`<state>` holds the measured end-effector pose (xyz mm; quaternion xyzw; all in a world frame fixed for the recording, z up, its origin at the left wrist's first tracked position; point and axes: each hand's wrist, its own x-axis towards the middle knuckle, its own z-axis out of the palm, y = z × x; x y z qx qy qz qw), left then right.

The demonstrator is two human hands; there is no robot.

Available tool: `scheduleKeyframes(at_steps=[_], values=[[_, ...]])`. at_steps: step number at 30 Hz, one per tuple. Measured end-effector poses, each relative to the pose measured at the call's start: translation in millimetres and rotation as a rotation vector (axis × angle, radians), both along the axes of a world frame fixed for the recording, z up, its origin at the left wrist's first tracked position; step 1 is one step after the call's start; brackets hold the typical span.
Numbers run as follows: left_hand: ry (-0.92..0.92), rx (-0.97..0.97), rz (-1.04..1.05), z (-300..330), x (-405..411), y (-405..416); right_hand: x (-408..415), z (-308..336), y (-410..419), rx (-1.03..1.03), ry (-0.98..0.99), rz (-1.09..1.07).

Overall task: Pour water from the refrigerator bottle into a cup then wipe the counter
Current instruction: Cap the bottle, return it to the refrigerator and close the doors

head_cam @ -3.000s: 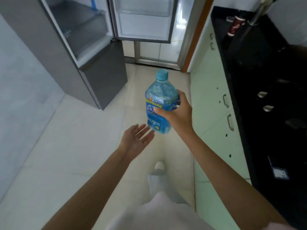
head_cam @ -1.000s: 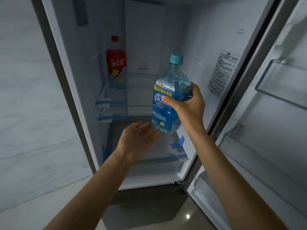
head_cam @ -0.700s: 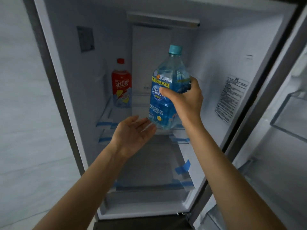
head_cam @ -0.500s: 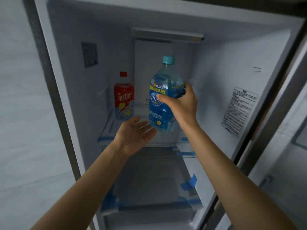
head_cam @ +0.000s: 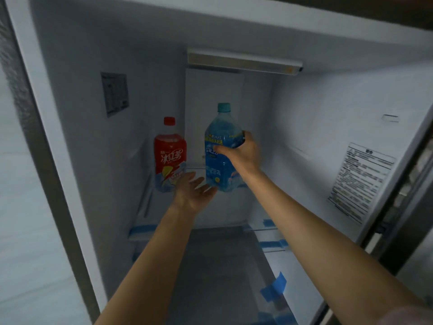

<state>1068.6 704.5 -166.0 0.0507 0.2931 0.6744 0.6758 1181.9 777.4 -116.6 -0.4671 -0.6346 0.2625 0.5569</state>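
Two bottles stand before us inside the refrigerator (head_cam: 328,127): our right hand (head_cam: 243,153) grips the upright blue water bottle (head_cam: 220,146) beside the red bottle (head_cam: 169,153), while our left hand (head_cam: 191,193) hovers beneath, fingers (head_cam: 201,184) spread.

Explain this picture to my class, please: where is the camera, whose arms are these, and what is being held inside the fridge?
No machine here: a person wears one wide-angle camera on the head, so you see their own two arms reaching forward into an open refrigerator. The right hand grips a blue water bottle with a teal cap, upright, at the shelf. The left hand is open, palm up, just below the bottle's base. Whether the bottle rests on the shelf is unclear. Beside it on the left stands a red drink bottle, untouched. Blue tape strips mark the shelf edges.
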Motion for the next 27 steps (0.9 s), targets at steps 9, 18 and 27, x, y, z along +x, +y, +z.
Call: scheduleKeyframes(at_steps=[9,18,27], values=[[0.002,0.007,0.061,-7,-15,42,-20,-19,46,-0.072,0.041,0.022],[0.002,-0.005,0.084,-31,-23,73,-35,-31,73,-0.099,0.018,0.062],[0.020,-0.024,0.078,-43,-25,82,-30,-49,86,-0.129,0.046,0.088]])
